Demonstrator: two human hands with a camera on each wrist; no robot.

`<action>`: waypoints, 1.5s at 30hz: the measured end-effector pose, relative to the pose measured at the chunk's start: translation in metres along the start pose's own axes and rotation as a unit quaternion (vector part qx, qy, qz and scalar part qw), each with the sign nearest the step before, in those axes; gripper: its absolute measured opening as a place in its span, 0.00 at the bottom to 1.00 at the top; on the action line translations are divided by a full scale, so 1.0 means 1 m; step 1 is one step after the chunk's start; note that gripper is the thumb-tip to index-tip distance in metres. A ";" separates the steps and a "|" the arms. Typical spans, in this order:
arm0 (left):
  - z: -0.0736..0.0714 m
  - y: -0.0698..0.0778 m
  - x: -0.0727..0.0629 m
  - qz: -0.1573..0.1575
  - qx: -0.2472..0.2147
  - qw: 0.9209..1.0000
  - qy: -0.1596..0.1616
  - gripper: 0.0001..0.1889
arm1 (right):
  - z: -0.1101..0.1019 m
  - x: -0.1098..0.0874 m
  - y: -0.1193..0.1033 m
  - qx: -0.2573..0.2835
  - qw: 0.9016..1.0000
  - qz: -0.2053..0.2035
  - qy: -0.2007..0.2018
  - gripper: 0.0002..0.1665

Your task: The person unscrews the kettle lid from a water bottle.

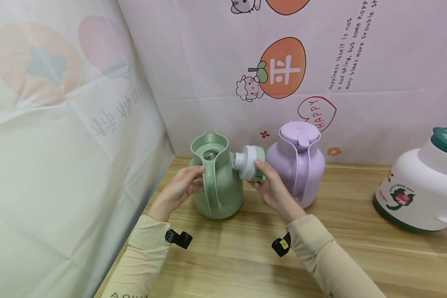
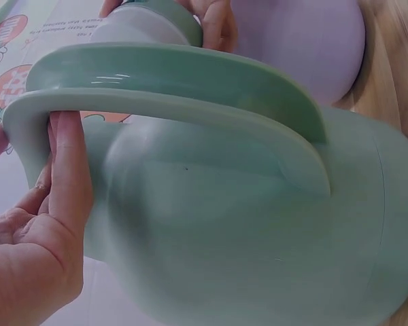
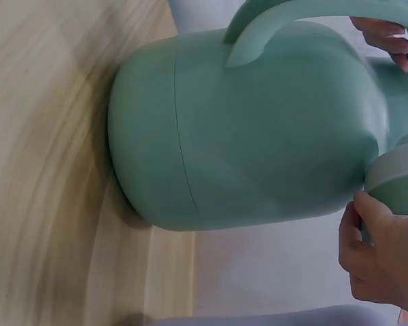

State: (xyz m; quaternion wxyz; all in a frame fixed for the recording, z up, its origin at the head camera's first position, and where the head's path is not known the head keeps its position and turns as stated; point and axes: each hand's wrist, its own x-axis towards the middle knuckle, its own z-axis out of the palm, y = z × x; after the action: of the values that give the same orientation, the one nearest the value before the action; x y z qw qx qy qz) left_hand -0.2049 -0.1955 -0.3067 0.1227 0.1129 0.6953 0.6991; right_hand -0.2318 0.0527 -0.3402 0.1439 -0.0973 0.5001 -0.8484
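A green vacuum jug (image 1: pixel 223 194) stands upright on the table with its mouth uncovered. My left hand (image 1: pixel 180 186) holds the upper part of its handle (image 2: pixel 170 105), thumb on one side and fingers on the other in the left wrist view. My right hand (image 1: pixel 270 186) grips the green-and-white lid (image 1: pixel 251 162) just right of the jug's neck. That lid is tipped sideways, its clear threaded plug pointing left toward the jug. In the right wrist view, the thumb and fingers of my right hand (image 3: pixel 384 255) lie around the lid (image 3: pixel 398 183), partly cut off by the frame.
Close behind my right hand stands a lilac vacuum jug (image 1: pixel 313 174) with its lid on. Farther right is a white jug (image 1: pixel 421 186) with a dark green lid and base. A printed cloth (image 1: pixel 208 82) hangs behind the wooden table (image 1: pixel 231 256), and another covers the left side.
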 end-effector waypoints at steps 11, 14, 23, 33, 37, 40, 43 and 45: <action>0.003 0.001 0.000 0.006 -0.008 1.000 0.003 0.14 | -0.015 -0.009 0.015 -0.001 0.998 0.038 0.046 0.31; 0.003 0.000 0.000 0.011 -0.013 1.000 0.009 0.12 | -0.019 -0.012 0.019 -0.012 0.997 0.044 0.059 0.30; 0.008 -0.002 0.002 0.019 -0.014 0.999 0.039 0.10 | -0.027 -0.018 0.027 -0.052 0.992 0.076 0.081 0.34; 0.006 -0.004 0.002 0.034 -0.020 0.998 0.044 0.10 | -0.033 -0.023 0.039 -0.070 0.991 0.084 0.072 0.37; 0.003 -0.006 0.003 0.041 -0.027 0.998 0.042 0.11 | -0.035 -0.024 0.043 -0.071 0.991 0.090 0.076 0.37; 0.000 -0.007 0.003 0.048 -0.032 0.997 0.042 0.13 | -0.035 -0.024 0.046 -0.066 0.990 0.094 0.084 0.36; -0.003 -0.009 0.002 0.056 -0.034 0.997 0.039 0.14 | -0.035 -0.023 0.049 -0.070 0.990 0.097 0.079 0.37; -0.005 -0.010 0.002 0.059 -0.035 0.997 0.036 0.15 | -0.034 -0.022 0.051 -0.067 0.990 0.101 0.075 0.37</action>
State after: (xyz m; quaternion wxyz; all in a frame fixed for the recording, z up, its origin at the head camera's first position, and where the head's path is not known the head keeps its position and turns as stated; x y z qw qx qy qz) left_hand -0.2082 -0.1992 -0.3168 0.0593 0.1241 0.6664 0.7328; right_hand -0.2144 0.0652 -0.4016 0.1838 0.0081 0.5723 -0.7992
